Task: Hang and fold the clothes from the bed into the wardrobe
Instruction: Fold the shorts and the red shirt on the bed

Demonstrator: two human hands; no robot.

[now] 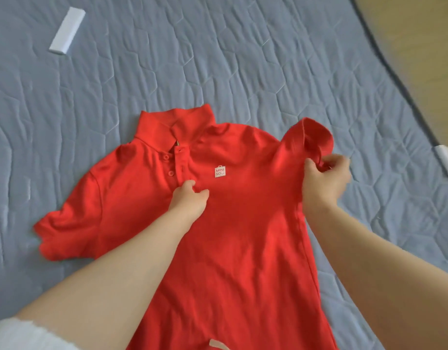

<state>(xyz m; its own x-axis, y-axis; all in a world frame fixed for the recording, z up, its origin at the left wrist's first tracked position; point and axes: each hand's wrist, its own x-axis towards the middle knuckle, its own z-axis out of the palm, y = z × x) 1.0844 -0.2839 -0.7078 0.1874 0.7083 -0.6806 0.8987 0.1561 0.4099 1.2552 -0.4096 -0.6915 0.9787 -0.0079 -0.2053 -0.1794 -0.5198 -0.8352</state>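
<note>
We see a soft grey-blue quilt (243, 59) with puffy stitched shapes all over it. A long white box (67, 30) lies far away on the left. A small white thing (446, 162) sits at the right edge, and we cannot tell what it is. Past the quilt's dark rim, far right, is a strip of tan floor (419, 34). Nothing lies on top of the shirt but our own arms, which cross its lower part.

The red shirt (243, 236) lies front side up in the middle of the quilt, collar (177, 122) at the far end. Its cloth looks thick and a bit bumpy. It has round red buttons (171, 173) and a small white square logo (220, 171). Its left sleeve (66, 233) lies flat and wrinkly.

Our left hand (190, 198) sits on the chest just below the buttons — fingers bent, thumb and fingertips nipping a bit of cloth. Our right hand (324, 183) pinches the edge of the right sleeve (308, 140) with curled fingers, and that sleeve stands up off the quilt. A fuzzy white cuff (23, 334) shows near our left elbow.
</note>
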